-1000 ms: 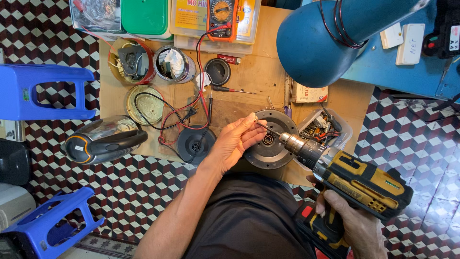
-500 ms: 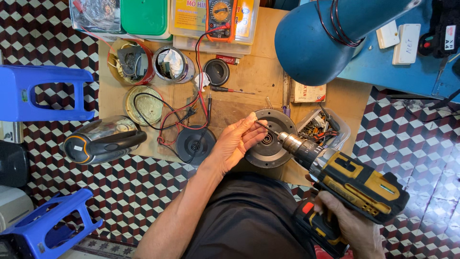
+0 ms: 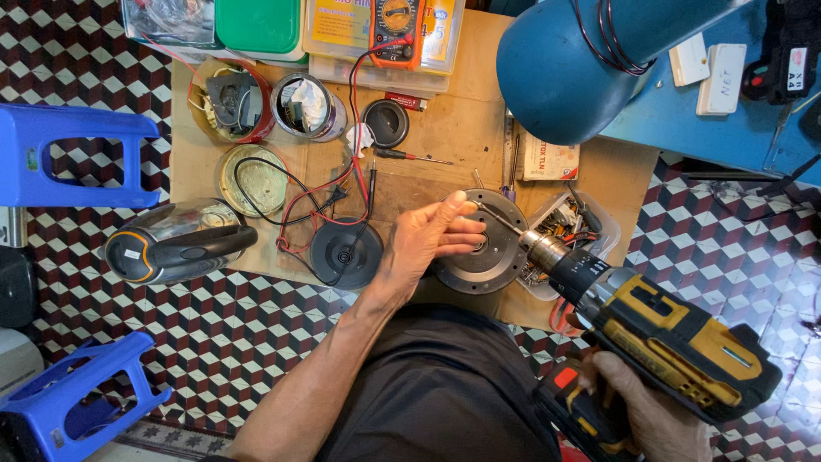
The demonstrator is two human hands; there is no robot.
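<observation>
Left hand (image 3: 428, 241) grasping round grey metal base (image 3: 483, 252) on wooden table (image 3: 462, 128), right hand (image 3: 646, 415) clenched on yellow cordless drill (image 3: 658, 338), bit tip at base centre, black kettle stand (image 3: 345, 254) just beside

A yellow multimeter (image 3: 398, 26) with a small grey screen lies at the far edge of the wooden board (image 3: 445, 128); beneath it, a flat yellow printed package (image 3: 342, 26); a small white-and-red carton (image 3: 549, 160) rests right of centre; a white label (image 3: 131, 254) marks the kettle (image 3: 175, 239) at the board's left edge.
</observation>
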